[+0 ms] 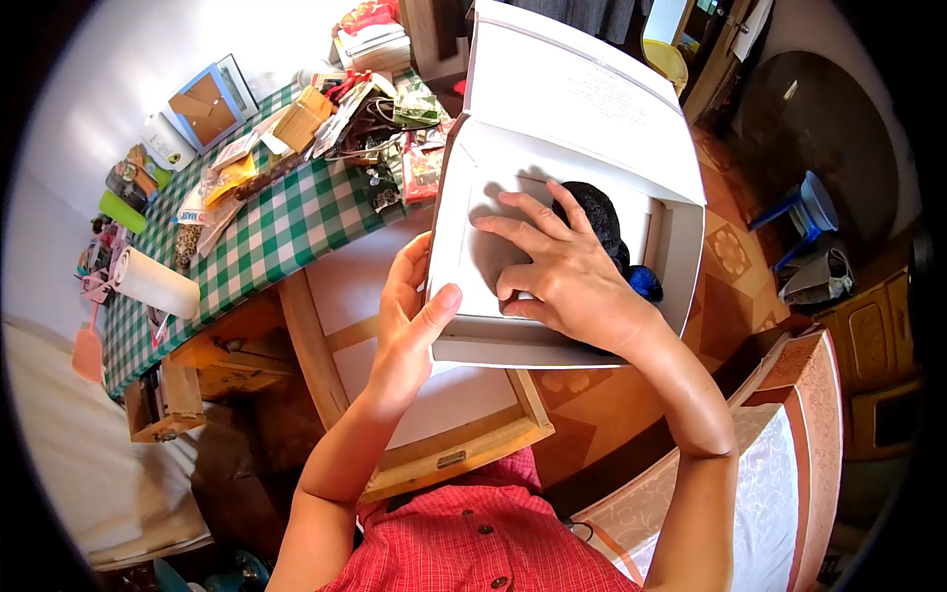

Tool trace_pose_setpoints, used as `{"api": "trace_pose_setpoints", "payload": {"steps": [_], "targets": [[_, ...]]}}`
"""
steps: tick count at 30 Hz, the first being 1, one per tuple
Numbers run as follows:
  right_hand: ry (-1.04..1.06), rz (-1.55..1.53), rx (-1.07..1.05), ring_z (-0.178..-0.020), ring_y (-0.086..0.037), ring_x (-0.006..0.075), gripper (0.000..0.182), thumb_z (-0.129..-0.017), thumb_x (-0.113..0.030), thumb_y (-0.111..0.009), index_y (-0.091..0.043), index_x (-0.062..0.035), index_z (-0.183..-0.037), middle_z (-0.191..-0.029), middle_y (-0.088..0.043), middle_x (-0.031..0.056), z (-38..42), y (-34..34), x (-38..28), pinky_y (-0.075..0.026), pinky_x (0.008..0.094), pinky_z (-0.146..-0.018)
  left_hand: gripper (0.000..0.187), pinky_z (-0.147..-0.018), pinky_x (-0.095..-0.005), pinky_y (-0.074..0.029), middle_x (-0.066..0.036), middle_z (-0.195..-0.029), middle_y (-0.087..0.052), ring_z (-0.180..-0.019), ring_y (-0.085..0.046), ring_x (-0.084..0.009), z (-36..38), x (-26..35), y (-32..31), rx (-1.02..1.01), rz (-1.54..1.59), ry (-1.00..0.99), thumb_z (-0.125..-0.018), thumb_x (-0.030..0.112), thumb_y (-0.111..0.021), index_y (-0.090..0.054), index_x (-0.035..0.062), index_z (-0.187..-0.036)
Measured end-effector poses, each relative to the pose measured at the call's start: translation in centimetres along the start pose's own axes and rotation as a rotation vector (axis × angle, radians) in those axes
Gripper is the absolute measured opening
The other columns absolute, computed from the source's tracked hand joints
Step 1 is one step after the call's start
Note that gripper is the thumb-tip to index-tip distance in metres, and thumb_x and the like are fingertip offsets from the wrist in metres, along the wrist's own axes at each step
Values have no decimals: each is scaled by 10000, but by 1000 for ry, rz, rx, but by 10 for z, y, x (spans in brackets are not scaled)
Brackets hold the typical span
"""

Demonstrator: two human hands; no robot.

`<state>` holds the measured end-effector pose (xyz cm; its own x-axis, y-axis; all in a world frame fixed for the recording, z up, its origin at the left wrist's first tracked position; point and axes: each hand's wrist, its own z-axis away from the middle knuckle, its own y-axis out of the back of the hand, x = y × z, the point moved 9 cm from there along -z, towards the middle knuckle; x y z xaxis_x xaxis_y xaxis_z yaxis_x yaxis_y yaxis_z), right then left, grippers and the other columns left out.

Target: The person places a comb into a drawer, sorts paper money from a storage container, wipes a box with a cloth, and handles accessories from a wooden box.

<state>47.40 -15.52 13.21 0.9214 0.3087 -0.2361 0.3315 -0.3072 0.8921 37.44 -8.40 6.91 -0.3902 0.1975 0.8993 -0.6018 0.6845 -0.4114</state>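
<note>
A white cardboard box [679, 252] with its lid [582, 89] raised is held tilted in front of me. My left hand [412, 306] grips the box's left wall, thumb at the near corner and fingers along the outside. Inside the box is my right hand [567, 271], its fingers spread and bent over the white bottom. Beside and partly under it lies a black, fuzzy-looking item [595, 212]. A shiny blue, rounded item [645, 283] sits near the box's right wall. My right hand and wrist hide part of both.
Below the box, a wooden drawer [464, 452] is pulled out. The table with a green checked cloth [258, 235] carries a paper roll [156, 283], a picture frame [205, 107] and a heap of packets. A blue stool [811, 209] stands at right, beyond a bed [764, 474].
</note>
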Motion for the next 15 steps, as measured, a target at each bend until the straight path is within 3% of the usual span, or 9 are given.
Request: {"api": "trace_pose_setpoints", "payload": {"steps": [15], "targets": [[32,-7,-6,-1310,-390,275,99,-629,-109,-764,-676,-95,-673,-1251,-562,71,-3,2,-15,-203,538,-1127,713,-1028,-327,-337,-168,-1306,-456,-1224,-442,-215,10,9,2,12,25,39,-857,283,-668,-303,-59,-1365]]}}
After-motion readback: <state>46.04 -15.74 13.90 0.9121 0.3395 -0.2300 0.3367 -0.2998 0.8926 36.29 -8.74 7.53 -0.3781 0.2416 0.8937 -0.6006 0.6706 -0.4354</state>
